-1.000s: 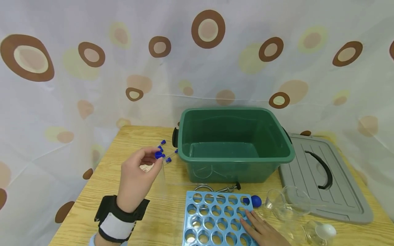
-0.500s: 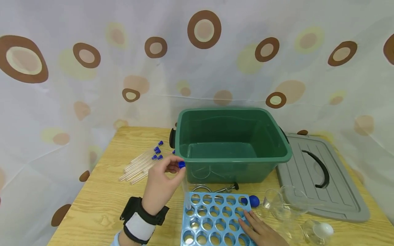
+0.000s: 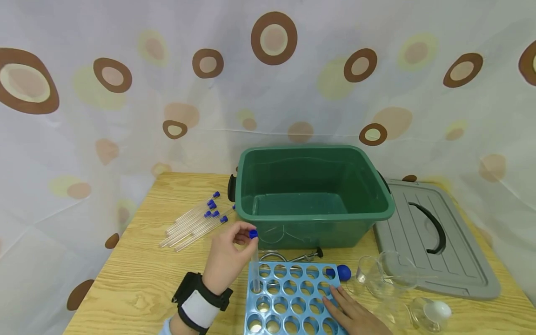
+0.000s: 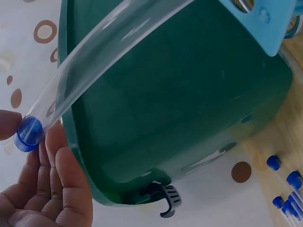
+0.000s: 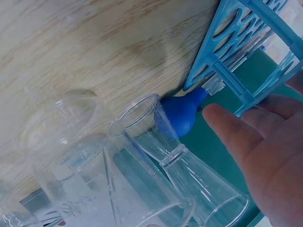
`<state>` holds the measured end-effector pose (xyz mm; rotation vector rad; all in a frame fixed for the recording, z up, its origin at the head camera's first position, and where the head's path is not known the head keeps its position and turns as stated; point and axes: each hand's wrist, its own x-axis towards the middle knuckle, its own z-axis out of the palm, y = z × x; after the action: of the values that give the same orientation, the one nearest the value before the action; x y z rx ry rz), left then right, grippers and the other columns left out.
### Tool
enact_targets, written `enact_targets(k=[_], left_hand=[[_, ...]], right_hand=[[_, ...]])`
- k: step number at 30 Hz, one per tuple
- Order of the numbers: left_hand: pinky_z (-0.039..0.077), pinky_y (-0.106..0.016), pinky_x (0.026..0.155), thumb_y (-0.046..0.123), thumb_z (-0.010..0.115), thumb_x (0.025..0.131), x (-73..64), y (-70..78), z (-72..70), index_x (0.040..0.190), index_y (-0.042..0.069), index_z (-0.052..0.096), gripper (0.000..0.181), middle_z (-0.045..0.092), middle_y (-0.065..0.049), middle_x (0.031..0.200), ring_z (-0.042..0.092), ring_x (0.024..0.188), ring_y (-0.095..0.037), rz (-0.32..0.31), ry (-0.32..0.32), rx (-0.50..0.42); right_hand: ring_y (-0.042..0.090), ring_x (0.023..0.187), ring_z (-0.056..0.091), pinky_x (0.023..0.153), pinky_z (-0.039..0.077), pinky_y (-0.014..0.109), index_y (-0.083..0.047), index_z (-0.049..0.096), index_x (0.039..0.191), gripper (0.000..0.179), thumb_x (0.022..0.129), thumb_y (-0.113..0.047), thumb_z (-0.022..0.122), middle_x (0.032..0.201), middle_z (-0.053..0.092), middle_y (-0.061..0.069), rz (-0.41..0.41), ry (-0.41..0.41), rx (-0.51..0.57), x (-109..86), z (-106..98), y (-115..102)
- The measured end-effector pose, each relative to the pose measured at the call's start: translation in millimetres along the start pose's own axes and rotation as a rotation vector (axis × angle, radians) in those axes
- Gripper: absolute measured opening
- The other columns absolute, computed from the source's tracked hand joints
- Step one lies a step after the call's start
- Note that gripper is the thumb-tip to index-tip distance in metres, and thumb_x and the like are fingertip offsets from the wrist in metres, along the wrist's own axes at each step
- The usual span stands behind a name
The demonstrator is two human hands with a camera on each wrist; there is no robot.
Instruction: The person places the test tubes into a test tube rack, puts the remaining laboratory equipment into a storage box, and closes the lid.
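Observation:
My left hand [image 3: 229, 253] pinches the blue cap [image 3: 253, 233] of a clear test tube [image 4: 109, 56] between thumb and fingers. The tube hangs nearly upright, its lower end overlapping a back-left hole of the light-blue test tube rack [image 3: 247, 304] in the head view. My right hand [image 3: 356, 312] rests on the rack's right side with its fingers extended; in the right wrist view they lie along the rack's edge. To the left, several blue-capped test tubes [image 3: 193, 228] lie on the wooden table.
A green bin [image 3: 311, 232] stands behind the rack, its grey lid [image 3: 439, 242] lying to the right. A metal clamp [image 3: 307, 256] lies between bin and rack. Right of the rack are a blue rubber bulb [image 3: 344, 273], clear beakers [image 5: 113, 165] and a white-capped glass bottle [image 3: 431, 314].
My left hand has carried the test tube rightward from the table's left part to the rack, then slightly lower. My right hand has stayed on the rack.

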<state>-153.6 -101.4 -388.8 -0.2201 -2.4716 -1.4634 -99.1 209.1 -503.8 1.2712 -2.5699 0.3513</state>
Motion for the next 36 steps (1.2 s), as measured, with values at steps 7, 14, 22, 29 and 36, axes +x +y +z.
enact_targets(k=[7, 14, 22, 29, 36], left_hand=[[0.050, -0.021, 0.070, 0.005, 0.067, 0.081, -2.6, -8.7, 5.0, 0.094, 0.007, 0.065, 0.013, 0.066, -0.003, 0.088, 0.060, 0.077, -0.011, -0.037, -0.039, 0.022], [0.050, -0.022, 0.070, 0.005, 0.067, 0.081, -4.7, -12.0, 6.7, 0.093, 0.007, 0.065, 0.012, 0.066, -0.003, 0.087, 0.059, 0.077, -0.011, -0.053, -0.048, 0.029], [0.049, -0.022, 0.070, 0.005, 0.067, 0.081, -7.4, -15.2, 9.3, 0.093, 0.007, 0.065, 0.012, 0.066, -0.003, 0.087, 0.059, 0.077, -0.012, -0.080, -0.060, 0.033], [0.049, -0.021, 0.069, 0.004, 0.067, 0.081, -8.2, -19.1, 11.2, 0.093, 0.005, 0.065, 0.012, 0.066, -0.003, 0.086, 0.060, 0.077, -0.012, -0.074, -0.070, 0.026], [0.049, -0.021, 0.070, 0.004, 0.067, 0.080, -9.3, -21.6, 12.6, 0.093, 0.007, 0.065, 0.013, 0.066, -0.003, 0.086, 0.059, 0.077, -0.012, -0.100, -0.078, 0.021]], right_hand=[[-0.003, 0.141, -0.015, 0.076, 0.052, 0.034, -0.026, 0.006, 0.151, 0.079, 0.089, -0.064, 0.037, 0.155, -0.015, -0.013, -0.011, 0.012, -0.005, 0.2, 0.3, 0.7], [-0.003, 0.140, -0.016, 0.076, 0.052, 0.033, -0.026, 0.005, 0.151, 0.079, 0.090, -0.064, 0.037, 0.155, -0.016, -0.013, -0.016, 0.007, -0.002, 1.2, -1.0, 0.1], [-0.003, 0.140, -0.015, 0.076, 0.052, 0.034, -0.025, 0.006, 0.151, 0.078, 0.090, -0.064, 0.036, 0.154, -0.016, -0.014, -0.016, 0.003, 0.010, 0.8, -0.6, 0.5], [-0.002, 0.141, -0.015, 0.076, 0.052, 0.033, -0.025, 0.004, 0.151, 0.079, 0.090, -0.066, 0.032, 0.155, -0.015, -0.012, -0.023, 0.017, -0.006, 0.7, -0.3, 0.9], [-0.003, 0.141, -0.015, 0.077, 0.052, 0.034, -0.025, 0.004, 0.151, 0.080, 0.089, -0.066, 0.034, 0.155, -0.016, -0.013, -0.009, 0.000, 0.002, 1.0, -1.2, 0.0]])
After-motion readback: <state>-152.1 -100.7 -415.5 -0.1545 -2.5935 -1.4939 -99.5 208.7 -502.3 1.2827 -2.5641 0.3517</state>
